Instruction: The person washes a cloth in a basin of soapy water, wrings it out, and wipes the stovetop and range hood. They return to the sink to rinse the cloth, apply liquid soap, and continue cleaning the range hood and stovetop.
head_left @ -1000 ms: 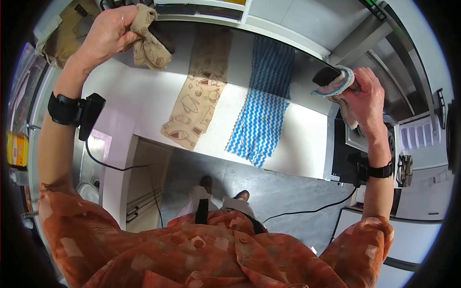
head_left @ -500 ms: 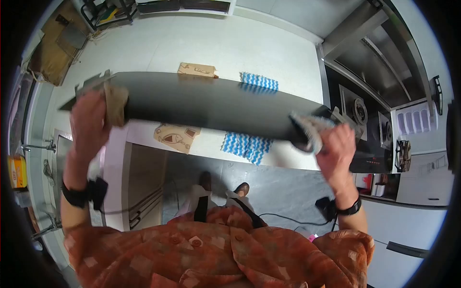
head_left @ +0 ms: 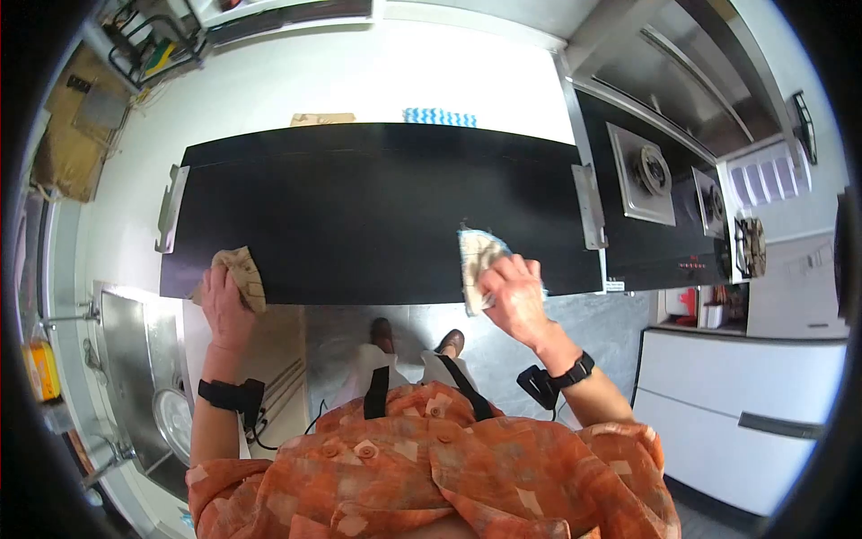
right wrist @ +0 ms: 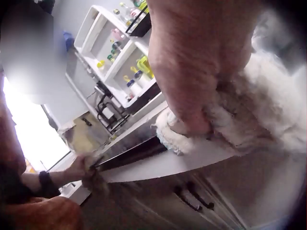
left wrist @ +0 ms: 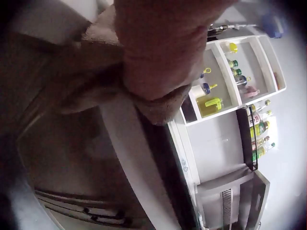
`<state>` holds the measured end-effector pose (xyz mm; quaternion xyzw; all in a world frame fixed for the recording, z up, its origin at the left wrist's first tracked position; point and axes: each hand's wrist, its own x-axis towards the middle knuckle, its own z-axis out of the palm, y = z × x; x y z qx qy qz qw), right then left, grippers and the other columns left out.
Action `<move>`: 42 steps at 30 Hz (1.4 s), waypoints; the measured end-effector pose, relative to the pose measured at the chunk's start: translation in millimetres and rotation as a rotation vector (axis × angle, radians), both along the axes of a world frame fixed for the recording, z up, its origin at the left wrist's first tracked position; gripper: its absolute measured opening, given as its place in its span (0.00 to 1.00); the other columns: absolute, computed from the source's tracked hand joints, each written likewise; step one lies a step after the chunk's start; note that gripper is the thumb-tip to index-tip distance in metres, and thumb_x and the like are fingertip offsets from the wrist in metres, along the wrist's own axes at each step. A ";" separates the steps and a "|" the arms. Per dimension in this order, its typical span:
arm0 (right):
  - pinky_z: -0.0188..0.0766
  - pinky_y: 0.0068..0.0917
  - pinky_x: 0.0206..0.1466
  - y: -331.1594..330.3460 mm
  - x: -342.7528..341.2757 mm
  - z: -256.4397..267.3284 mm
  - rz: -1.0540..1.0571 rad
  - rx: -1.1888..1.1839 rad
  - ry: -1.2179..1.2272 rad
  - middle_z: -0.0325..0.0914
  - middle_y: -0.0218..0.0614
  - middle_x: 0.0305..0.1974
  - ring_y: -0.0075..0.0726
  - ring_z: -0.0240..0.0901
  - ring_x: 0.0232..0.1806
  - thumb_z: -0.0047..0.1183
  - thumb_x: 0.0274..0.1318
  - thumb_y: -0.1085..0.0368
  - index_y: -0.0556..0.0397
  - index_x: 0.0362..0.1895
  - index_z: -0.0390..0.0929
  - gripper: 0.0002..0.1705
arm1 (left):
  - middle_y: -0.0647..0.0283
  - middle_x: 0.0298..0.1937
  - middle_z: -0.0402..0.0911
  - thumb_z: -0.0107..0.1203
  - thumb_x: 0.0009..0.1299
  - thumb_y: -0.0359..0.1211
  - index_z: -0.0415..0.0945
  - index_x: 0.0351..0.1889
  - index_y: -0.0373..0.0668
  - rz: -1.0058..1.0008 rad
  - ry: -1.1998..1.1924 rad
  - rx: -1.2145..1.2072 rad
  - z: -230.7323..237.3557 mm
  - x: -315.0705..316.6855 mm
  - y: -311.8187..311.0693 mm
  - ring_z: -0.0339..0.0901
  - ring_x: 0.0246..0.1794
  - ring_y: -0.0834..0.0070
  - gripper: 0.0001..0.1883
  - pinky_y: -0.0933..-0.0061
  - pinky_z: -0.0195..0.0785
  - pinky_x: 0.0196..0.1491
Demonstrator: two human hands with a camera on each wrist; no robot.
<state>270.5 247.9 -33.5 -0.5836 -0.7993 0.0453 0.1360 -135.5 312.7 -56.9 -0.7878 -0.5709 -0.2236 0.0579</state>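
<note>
1. Head: one tan strip (head_left: 323, 119) and one blue-white strip (head_left: 440, 117) peek past the black panel (head_left: 386, 216), likely cushioning it; two metal brackets (head_left: 588, 207) flank it.
2. Left wrist: the left hand (left wrist: 163, 52) grips one brown cloth (left wrist: 158, 108) at the panel's near edge.
3. Right wrist: the right hand (right wrist: 201, 62) clutches one pale cloth (right wrist: 249, 122) farther right along that edge, perhaps for surer hold.

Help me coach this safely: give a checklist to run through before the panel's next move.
1. Left hand holding its cloth at the panel's near edge: ok.
2. Right hand holding its own cloth at that edge: ok.
3. Brown strip and blue strip showing past the far edge: ok.
4. Panel resting flat on both strips: cannot tell; it hides most of them.
5. Left bracket and right bracket both in sight: ok.
6. Right end clear of the stove: cannot tell; it looks close.
</note>
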 end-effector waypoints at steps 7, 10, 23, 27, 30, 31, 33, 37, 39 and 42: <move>0.58 0.20 0.28 -13.0 -6.3 22.1 -0.164 -0.476 1.014 0.62 0.24 0.21 0.20 0.62 0.26 0.57 0.35 0.75 0.48 0.19 0.61 0.16 | 0.52 0.36 0.68 0.50 0.48 0.23 0.70 0.32 0.36 -0.017 0.081 0.019 -28.6 -30.3 6.3 0.66 0.42 0.52 0.11 0.58 0.60 0.47; 0.61 0.15 0.30 -20.5 1.8 60.1 -0.255 -0.577 1.763 0.66 0.22 0.25 0.16 0.63 0.28 0.54 0.36 0.78 0.49 0.21 0.63 0.14 | 0.59 0.28 0.71 0.48 0.47 0.22 0.69 0.24 0.36 0.163 -0.288 -0.489 -1.7 -31.4 -7.0 0.71 0.33 0.62 0.06 0.67 0.65 0.41; 0.64 0.22 0.49 -37.3 71.8 47.4 0.117 -0.800 1.575 0.73 0.31 0.42 0.23 0.67 0.45 0.54 0.50 0.70 0.58 0.46 0.69 0.17 | 0.65 0.42 0.73 0.53 0.55 0.19 0.67 0.49 0.34 -0.559 -1.156 -1.140 76.0 296.2 -63.4 0.70 0.42 0.81 0.21 0.79 0.64 0.47; 0.69 0.25 0.45 -87.1 238.4 45.3 -0.173 -0.525 1.342 0.75 0.36 0.39 0.28 0.72 0.44 0.44 0.58 0.69 0.52 0.54 0.64 0.19 | 0.67 0.38 0.75 0.54 0.56 0.21 0.71 0.42 0.33 -0.558 -1.095 -1.173 50.9 369.8 -75.9 0.71 0.40 0.83 0.14 0.80 0.64 0.44; 0.71 0.29 0.38 -139.6 383.8 3.8 -0.700 -0.167 0.586 0.76 0.36 0.29 0.31 0.75 0.32 0.46 0.48 0.75 0.45 0.59 0.59 0.31 | 0.67 0.38 0.75 0.55 0.56 0.21 0.72 0.42 0.33 -0.484 -1.125 -1.221 48.7 421.5 -91.3 0.71 0.39 0.83 0.15 0.81 0.64 0.44; 0.71 0.32 0.38 -157.5 421.9 -4.3 -0.774 -0.202 0.393 0.76 0.39 0.27 0.36 0.75 0.32 0.45 0.46 0.75 0.43 0.61 0.56 0.34 | 0.67 0.38 0.75 0.55 0.56 0.21 0.72 0.42 0.33 -0.476 -1.128 -1.227 48.3 438.3 -95.1 0.71 0.39 0.83 0.15 0.81 0.64 0.44; 0.70 0.35 0.38 -169.1 458.9 -7.5 -0.839 -0.249 0.208 0.75 0.42 0.26 0.41 0.75 0.32 0.44 0.44 0.75 0.40 0.62 0.54 0.37 | 0.67 0.38 0.75 0.56 0.56 0.22 0.72 0.42 0.34 -0.471 -1.101 -1.183 49.4 465.9 -101.3 0.71 0.39 0.82 0.15 0.81 0.64 0.45; 0.69 0.41 0.42 -160.7 486.9 -1.3 -0.877 -0.385 0.017 0.76 0.46 0.32 0.50 0.73 0.37 0.41 0.44 0.72 0.34 0.65 0.48 0.41 | 0.67 0.38 0.75 0.57 0.55 0.22 0.72 0.42 0.35 -0.458 -1.075 -1.185 57.8 503.8 -109.2 0.71 0.39 0.82 0.15 0.80 0.64 0.46; 0.69 0.41 0.42 -153.8 489.3 1.5 -0.868 -0.408 -0.008 0.77 0.46 0.32 0.49 0.74 0.36 0.42 0.44 0.72 0.33 0.65 0.47 0.41 | 0.67 0.38 0.75 0.57 0.55 0.22 0.72 0.42 0.35 -0.520 -1.007 -1.185 58.0 513.6 -108.0 0.71 0.40 0.82 0.15 0.80 0.64 0.46; 0.69 0.40 0.42 -147.2 489.1 8.8 -0.852 -0.500 -0.051 0.77 0.45 0.33 0.48 0.74 0.37 0.42 0.44 0.71 0.33 0.65 0.48 0.40 | 0.66 0.39 0.76 0.57 0.54 0.22 0.72 0.42 0.34 -0.483 -0.966 -1.182 55.7 524.6 -102.4 0.71 0.40 0.81 0.16 0.79 0.64 0.47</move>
